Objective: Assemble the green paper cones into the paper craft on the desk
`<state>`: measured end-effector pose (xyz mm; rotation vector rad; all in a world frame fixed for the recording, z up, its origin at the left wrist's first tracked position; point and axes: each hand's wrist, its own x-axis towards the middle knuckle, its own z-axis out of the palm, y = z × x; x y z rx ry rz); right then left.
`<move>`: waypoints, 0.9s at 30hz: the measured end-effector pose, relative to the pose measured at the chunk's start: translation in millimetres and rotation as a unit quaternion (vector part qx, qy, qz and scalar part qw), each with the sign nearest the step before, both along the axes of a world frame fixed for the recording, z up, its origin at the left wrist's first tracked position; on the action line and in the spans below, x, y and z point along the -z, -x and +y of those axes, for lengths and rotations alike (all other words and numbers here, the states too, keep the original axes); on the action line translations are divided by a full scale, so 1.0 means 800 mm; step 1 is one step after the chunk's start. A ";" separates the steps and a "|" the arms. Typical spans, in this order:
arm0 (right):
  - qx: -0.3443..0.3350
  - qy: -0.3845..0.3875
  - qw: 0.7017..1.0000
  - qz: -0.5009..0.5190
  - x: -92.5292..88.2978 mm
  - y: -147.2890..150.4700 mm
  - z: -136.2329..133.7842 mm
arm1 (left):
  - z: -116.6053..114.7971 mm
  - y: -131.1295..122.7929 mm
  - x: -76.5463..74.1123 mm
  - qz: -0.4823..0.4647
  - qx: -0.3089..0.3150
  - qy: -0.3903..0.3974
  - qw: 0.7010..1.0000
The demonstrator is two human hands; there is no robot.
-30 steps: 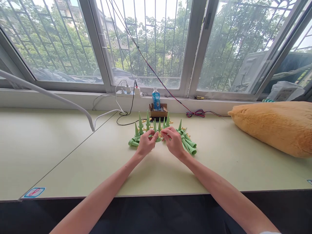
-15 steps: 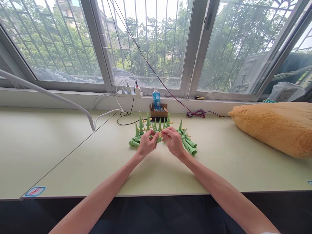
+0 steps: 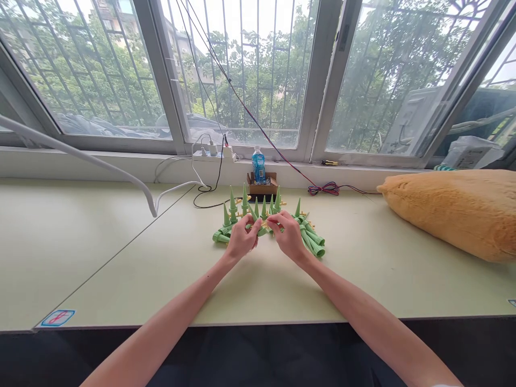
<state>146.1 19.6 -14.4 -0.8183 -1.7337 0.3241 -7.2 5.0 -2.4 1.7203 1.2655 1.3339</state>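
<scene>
Several green cone-shaped plastic spikes [image 3: 233, 207] with small yellow fittings lie and stand in a cluster on the pale green table [image 3: 363, 269]. My left hand [image 3: 241, 239] is closed around one green spike [image 3: 260, 230] in the middle of the cluster. My right hand [image 3: 288, 235] pinches a small yellow part at that spike's end, fingertips almost touching the left hand's. More spikes [image 3: 313, 241] lie stacked just right of my right hand.
A small cardboard box [image 3: 262, 186] and a blue-labelled bottle [image 3: 258, 164] stand behind the cluster by the window sill. White and black cables [image 3: 177, 185] run from a power strip at the left. A large orange plush cushion [image 3: 451, 209] lies at the right.
Both hands stay in the cluster with only small finger shifts; the fingertips have drawn slightly closer together at the spike.
</scene>
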 end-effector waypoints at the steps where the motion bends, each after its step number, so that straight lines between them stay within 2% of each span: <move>1: 0.000 0.003 1.000 -0.001 0.000 0.000 0.000 | 0.000 0.000 0.000 0.003 -0.003 -0.002 1.000; 8: 0.001 0.014 1.000 -0.010 0.003 -0.001 0.002 | 0.000 0.002 0.002 0.032 -0.017 -0.032 0.999; 18: 0.004 0.029 1.000 -0.011 0.001 -0.004 0.003 | 0.003 0.007 0.008 0.104 0.017 -0.066 0.992; 27: 0.003 0.028 0.999 -0.023 0.005 -0.004 0.006 | 0.007 0.007 0.010 0.113 0.001 -0.079 0.990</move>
